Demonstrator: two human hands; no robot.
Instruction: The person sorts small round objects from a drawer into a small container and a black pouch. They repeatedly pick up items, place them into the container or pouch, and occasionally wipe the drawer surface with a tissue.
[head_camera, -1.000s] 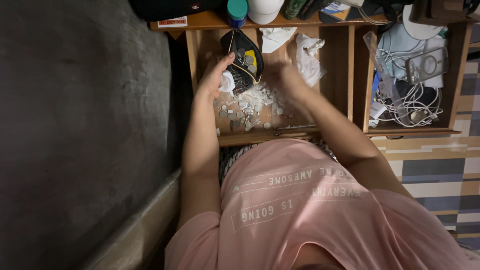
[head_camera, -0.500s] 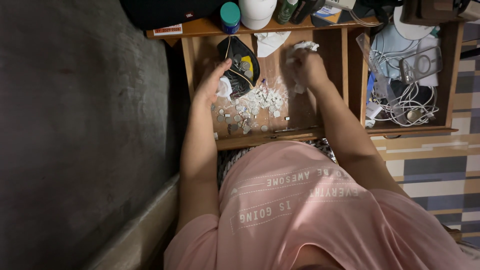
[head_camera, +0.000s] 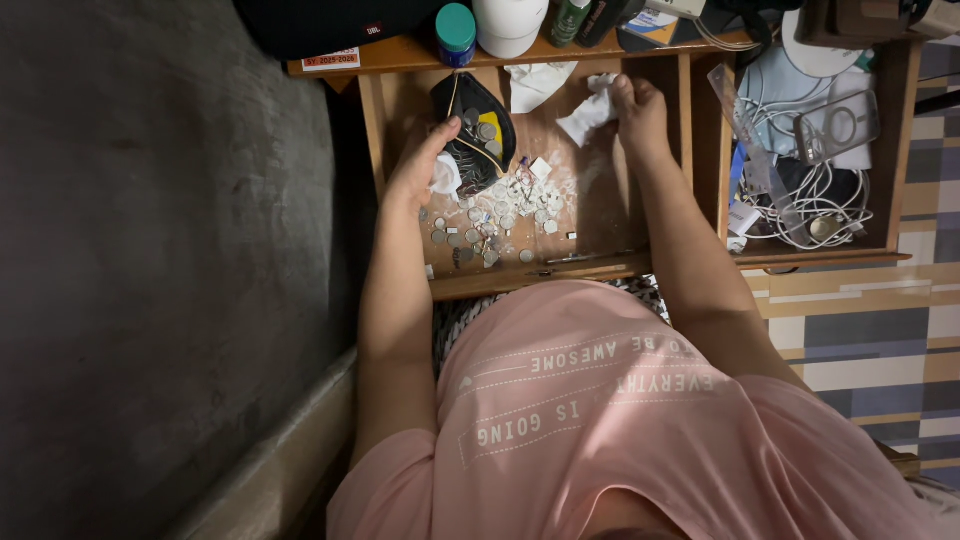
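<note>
Nearest the camera, a pink printed shirt (head_camera: 620, 420) fills the lower frame, both bare forearms reaching away into an open wooden drawer (head_camera: 530, 278). On the drawer floor just past its front edge, loose coins (head_camera: 465, 240) lie scattered, with a heap of small white scraps (head_camera: 520, 197) beyond them toward the middle. Left hand (head_camera: 425, 170) rests at the drawer's left side, fingers curled around a bit of white tissue, thumb against a black coin pouch (head_camera: 475, 130) that lies open with coins and a yellow lining showing inside. Right hand (head_camera: 638, 108) is farther in, closed on a crumpled white tissue (head_camera: 588, 115) pressed to the drawer floor. Right of a divider, a second compartment (head_camera: 880, 150) holds white cables, a clear phone case and pale blue cloth. Farthest, the desk edge carries a blue-lidded jar (head_camera: 455, 30) and a white container (head_camera: 510, 22).
</note>
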